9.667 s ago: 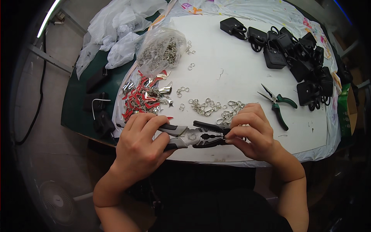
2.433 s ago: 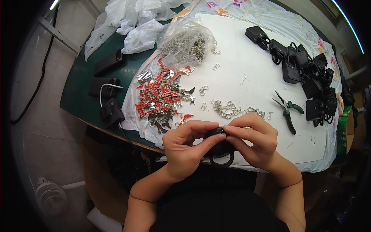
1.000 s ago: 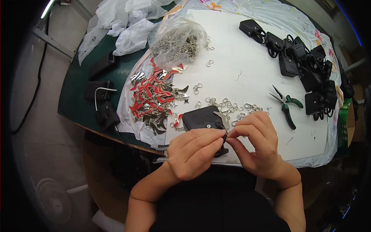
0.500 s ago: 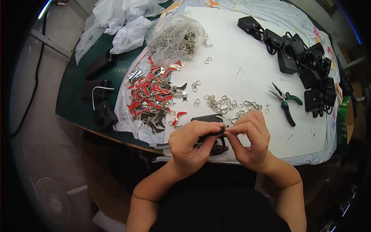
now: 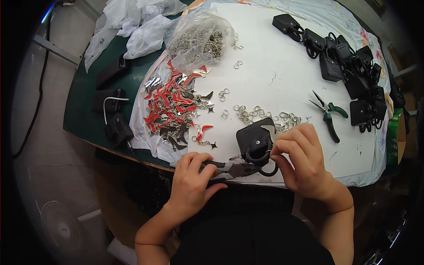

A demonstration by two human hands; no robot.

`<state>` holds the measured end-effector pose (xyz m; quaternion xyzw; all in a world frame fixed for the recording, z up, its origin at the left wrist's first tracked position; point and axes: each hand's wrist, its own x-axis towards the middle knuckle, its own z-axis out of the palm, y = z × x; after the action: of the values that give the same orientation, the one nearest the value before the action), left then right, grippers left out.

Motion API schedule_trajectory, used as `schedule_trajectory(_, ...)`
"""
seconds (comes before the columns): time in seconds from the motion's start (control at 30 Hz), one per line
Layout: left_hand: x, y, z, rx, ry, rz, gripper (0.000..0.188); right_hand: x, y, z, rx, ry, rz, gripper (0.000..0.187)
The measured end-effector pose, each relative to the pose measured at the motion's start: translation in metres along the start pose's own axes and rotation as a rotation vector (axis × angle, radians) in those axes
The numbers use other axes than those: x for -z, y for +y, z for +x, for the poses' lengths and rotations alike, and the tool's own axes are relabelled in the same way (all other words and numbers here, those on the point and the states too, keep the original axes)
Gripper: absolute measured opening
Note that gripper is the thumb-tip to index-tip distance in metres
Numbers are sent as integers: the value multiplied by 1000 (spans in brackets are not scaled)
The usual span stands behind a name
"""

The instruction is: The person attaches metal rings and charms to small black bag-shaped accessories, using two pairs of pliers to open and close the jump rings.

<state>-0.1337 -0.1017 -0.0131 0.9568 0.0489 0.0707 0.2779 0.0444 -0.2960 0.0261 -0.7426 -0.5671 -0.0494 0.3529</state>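
Observation:
My left hand grips the handles of black pliers at the table's near edge; their tip reaches the metal ring on a small black pouch. My right hand holds that pouch by its black loop and ring, fingers pinched at its right side. Loose silver rings lie just beyond the pouch on the white sheet.
A pile of red and silver shoe-shaped charms lies to the left, a clear bag of rings behind it. Green-handled pliers sit to the right, several black pouches at the far right. Black boxes rest on the green mat.
My left hand has left the pouch and taken hold of the black pliers at the table edge. The right hand keeps the pouch, now lifted a little and more exposed.

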Motion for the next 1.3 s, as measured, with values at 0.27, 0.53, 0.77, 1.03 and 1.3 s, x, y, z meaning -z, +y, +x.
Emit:
schedule_trajectory(0.27,14,-21,-7,-163,-44,-39,31,21,0,-9,34,6,-42,26)
schedule_trajectory(0.53,60,-8,10,-112,94,-17,34,26,-5,-13,118,-10,-84,22)
schedule_trajectory(0.77,70,13,27,-254,-26,99,38,24,-12,-11,162,-15,-86,20)
schedule_trajectory(1.03,71,19,29,-267,-1,177,39,24,-11,-11,186,-17,-104,18)
schedule_trajectory(1.3,75,15,33,-294,-48,139,38,27,-12,-12,250,-44,-121,16)
